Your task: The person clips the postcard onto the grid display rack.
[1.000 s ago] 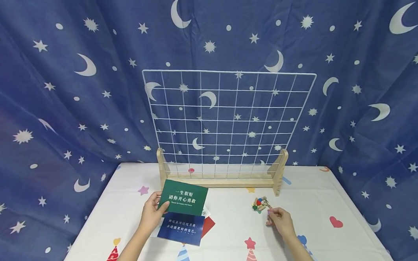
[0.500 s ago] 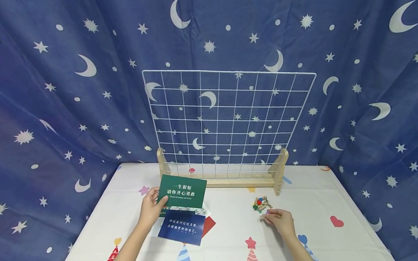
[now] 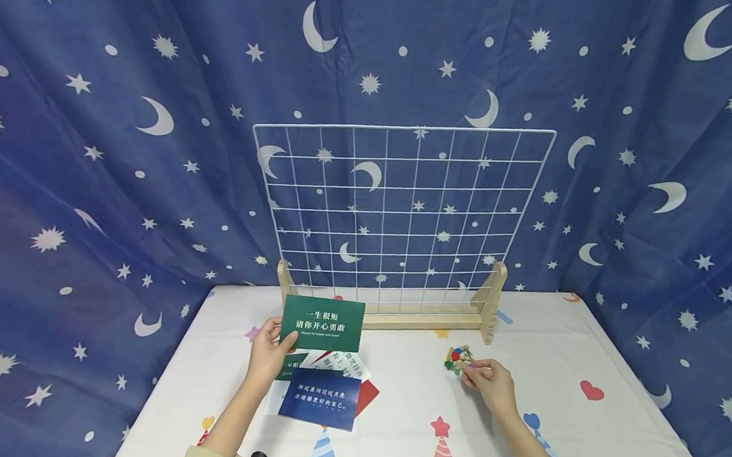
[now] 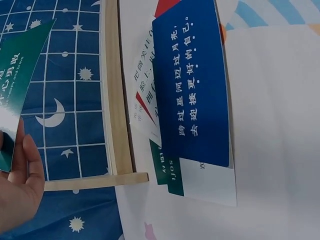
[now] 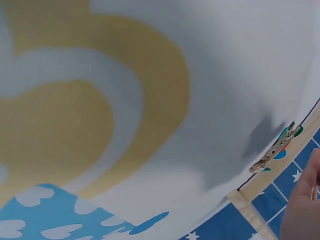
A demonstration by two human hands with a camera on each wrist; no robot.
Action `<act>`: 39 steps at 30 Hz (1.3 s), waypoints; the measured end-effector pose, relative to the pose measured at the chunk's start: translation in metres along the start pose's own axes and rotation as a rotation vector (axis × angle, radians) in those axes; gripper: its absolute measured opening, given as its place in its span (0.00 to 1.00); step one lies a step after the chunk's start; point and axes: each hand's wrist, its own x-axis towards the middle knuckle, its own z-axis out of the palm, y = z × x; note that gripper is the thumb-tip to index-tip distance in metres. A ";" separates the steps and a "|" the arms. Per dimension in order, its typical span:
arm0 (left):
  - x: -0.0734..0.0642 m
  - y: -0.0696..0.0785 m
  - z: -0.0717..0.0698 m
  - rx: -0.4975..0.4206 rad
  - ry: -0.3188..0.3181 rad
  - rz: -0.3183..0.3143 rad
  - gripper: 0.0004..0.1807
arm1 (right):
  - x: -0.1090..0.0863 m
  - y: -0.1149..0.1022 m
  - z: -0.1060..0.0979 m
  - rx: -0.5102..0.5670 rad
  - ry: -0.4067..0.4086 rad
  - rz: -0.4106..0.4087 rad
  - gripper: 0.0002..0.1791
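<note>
My left hand (image 3: 266, 356) grips a green card (image 3: 323, 324) with white lettering by its left edge, thumb on the front. Below it a fanned pile of cards lies on the table, topped by a dark blue card (image 3: 321, 399). My right hand (image 3: 495, 389) is beside a small heap of wooden clothespins (image 3: 456, 359) with coloured decorations. Its thumb and fingertips pinch a small clothespin with a purple bit, mostly hidden by the fingers. In the right wrist view the hand (image 5: 302, 210) is cut off at the edge, near the heap.
Behind the cards a white wire grid (image 3: 402, 209) stands upright on a wooden base (image 3: 420, 320). A white patterned cloth covers the table (image 3: 406, 406). Blue star-and-moon curtains (image 3: 118, 234) hang at the back and sides.
My left hand has lifted the green card up and away from the pile, so more cards show beneath it. The right hand has shifted slightly toward the clothespin heap.
</note>
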 end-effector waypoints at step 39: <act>0.054 0.089 -0.012 0.035 -0.053 0.108 0.18 | -0.017 -0.038 0.026 0.062 -0.169 -0.197 0.10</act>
